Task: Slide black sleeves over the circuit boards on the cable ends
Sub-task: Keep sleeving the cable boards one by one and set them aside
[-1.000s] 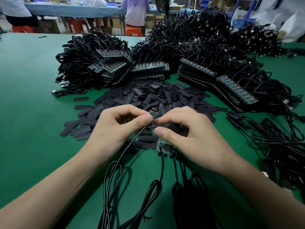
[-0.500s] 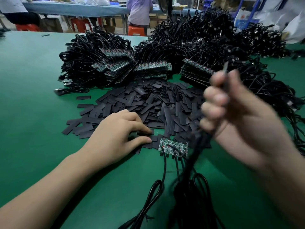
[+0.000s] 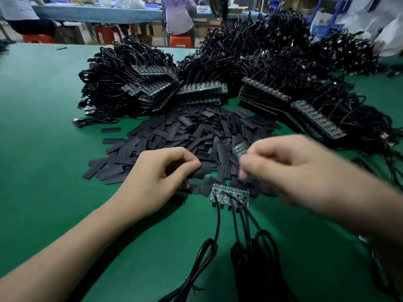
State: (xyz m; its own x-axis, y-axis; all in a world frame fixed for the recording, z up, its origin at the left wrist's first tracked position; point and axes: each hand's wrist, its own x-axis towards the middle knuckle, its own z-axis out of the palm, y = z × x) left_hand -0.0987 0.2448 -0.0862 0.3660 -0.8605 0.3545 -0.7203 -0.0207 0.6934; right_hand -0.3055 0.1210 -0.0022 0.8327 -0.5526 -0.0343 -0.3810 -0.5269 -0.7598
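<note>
I see the board row (image 3: 230, 192) nearside of my left grip (image 3: 157, 177) and right grip (image 3: 294, 168), the sleeve pile (image 3: 196, 131) beyond them, cable heaps (image 3: 261, 57) farther back.

red stools (image 3: 180, 41) behind green table (image 3: 39, 127)

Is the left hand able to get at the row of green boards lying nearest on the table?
Probably yes: the row of boards lies uncovered just beside the left hand, nothing between them. That hand, though, seems to pinch a black sleeve, so it is busy.
</note>
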